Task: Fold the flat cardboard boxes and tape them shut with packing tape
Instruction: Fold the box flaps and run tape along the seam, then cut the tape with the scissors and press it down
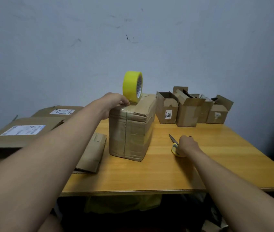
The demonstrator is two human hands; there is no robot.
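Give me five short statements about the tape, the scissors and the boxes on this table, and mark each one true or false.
1. The yellow tape roll stands on edge on top of the taped box. True.
2. The right hand is on the tape roll. False: it is at the scissors on the table; the left hand is by the roll.
3. The open boxes stand at the table's far right. True.
4. The scissors lie on top of the taped box. False: they lie on the table, right of it.
5. A flattened box lies left of the taped box. True.
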